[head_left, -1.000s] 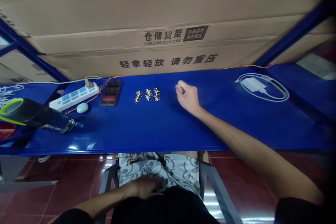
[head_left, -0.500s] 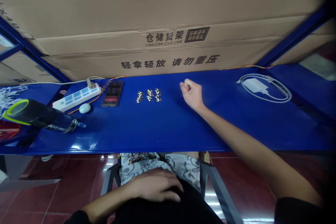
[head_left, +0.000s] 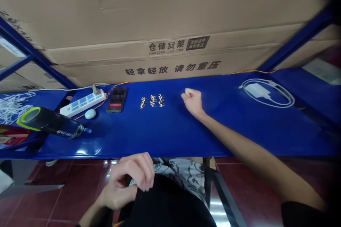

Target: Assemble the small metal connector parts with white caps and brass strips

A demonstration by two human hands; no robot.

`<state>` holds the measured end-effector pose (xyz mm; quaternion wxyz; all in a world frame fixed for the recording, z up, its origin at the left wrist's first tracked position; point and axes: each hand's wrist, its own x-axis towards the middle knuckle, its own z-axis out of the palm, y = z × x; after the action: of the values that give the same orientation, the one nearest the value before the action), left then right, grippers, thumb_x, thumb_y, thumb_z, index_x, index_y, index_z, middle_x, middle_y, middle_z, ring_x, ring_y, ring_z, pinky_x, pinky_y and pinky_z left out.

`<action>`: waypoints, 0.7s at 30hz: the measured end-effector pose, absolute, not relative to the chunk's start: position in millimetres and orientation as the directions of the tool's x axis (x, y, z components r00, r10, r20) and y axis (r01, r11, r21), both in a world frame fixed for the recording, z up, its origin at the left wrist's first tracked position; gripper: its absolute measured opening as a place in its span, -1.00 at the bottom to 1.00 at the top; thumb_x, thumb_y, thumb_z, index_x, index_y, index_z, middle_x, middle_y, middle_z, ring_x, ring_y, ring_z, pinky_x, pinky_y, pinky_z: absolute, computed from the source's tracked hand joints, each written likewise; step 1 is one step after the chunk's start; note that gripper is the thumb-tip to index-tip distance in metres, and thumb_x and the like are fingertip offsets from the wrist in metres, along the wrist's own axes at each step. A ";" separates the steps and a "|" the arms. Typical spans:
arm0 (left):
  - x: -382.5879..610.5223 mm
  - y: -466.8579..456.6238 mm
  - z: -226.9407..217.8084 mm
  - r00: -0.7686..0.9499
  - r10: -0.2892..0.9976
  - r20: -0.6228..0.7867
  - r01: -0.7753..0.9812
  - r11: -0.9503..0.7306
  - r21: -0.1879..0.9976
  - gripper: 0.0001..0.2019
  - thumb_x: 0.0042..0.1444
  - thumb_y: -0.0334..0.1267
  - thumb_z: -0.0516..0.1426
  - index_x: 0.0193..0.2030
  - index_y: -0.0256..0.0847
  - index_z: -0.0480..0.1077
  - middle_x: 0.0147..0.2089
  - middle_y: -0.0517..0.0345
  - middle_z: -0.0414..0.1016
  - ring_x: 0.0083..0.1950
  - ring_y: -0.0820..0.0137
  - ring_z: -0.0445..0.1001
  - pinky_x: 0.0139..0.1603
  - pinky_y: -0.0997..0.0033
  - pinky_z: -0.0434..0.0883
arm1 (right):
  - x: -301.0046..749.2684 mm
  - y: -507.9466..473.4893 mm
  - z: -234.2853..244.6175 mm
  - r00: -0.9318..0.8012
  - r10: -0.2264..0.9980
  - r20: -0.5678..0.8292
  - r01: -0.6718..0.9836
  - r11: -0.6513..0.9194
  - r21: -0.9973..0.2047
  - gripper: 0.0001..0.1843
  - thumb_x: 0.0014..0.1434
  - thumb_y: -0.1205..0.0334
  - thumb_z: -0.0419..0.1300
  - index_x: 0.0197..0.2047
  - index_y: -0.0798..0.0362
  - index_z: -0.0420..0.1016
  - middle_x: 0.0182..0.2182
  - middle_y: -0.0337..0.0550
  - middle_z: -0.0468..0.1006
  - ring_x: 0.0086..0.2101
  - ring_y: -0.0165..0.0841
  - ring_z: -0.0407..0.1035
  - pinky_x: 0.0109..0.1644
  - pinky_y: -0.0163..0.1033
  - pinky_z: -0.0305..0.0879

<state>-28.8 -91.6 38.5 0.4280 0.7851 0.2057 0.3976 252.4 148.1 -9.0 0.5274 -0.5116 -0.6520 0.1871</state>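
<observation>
My right hand (head_left: 193, 102) rests on the blue tabletop (head_left: 165, 131) as a closed fist; whatever it may hold is hidden inside the fingers. To its left lie several small white parts (head_left: 153, 101) with brass-coloured and dark bits, laid out in short rows, too small to name. My left hand (head_left: 130, 177) is below the table's front edge, over my lap. Its thumb and curled fingers are closed on a fold of my black shirt (head_left: 162, 202).
Left on the table are a power strip (head_left: 84, 103), a pale rounded object (head_left: 90, 114), a blurred-out dark device (head_left: 117, 99) and a dark bottle (head_left: 58, 124) lying down. A white charger (head_left: 257, 90) with coiled cable lies right. Cardboard boxes (head_left: 160, 17) stand behind.
My left hand has risen from lying flat on my lap and closed on the shirt. The view has shifted slightly; my right fist stays put on the table.
</observation>
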 end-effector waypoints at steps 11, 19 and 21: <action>-28.7 55.7 35.9 0.682 0.713 0.160 0.500 -0.615 0.610 -0.79 0.44 -0.13 0.10 -0.10 -0.14 0.52 -0.14 0.20 0.62 -0.14 0.43 0.58 -0.04 0.45 0.41 | 253.0 135.4 -8.5 -0.523 0.750 0.405 0.635 0.660 -0.401 -0.66 0.41 0.01 0.05 -0.28 -0.04 0.53 -0.51 -0.32 0.49 -0.51 -0.43 0.32 -0.36 -0.28 0.07; -24.7 112.6 -4.3 0.566 0.710 0.419 0.689 -0.687 0.233 -0.71 0.48 -0.11 0.01 -0.04 -0.16 0.52 -0.19 0.17 0.65 -0.28 0.44 0.60 -0.21 0.47 0.45 | 245.0 129.3 -4.7 -0.608 0.710 0.355 0.669 0.699 -0.254 -0.67 0.44 0.07 0.05 0.10 -0.07 0.55 -0.34 -0.25 0.66 -0.39 -0.36 0.51 -0.34 -0.26 0.17; -24.3 106.9 -8.2 0.588 0.685 0.430 0.680 -0.707 0.195 -0.70 0.48 -0.11 0.00 -0.04 -0.18 0.52 -0.24 0.17 0.64 -0.32 0.46 0.59 -0.23 0.48 0.45 | 240.9 129.4 -5.1 -0.603 0.713 0.357 0.679 0.694 -0.240 -0.68 0.44 0.07 0.06 0.09 -0.06 0.56 -0.35 -0.25 0.66 -0.42 -0.37 0.50 -0.37 -0.26 0.15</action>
<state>-24.3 106.9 -8.2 0.0050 0.8911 0.3830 0.2434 240.9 129.4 -5.1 0.2170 -0.3891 -0.8944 0.0400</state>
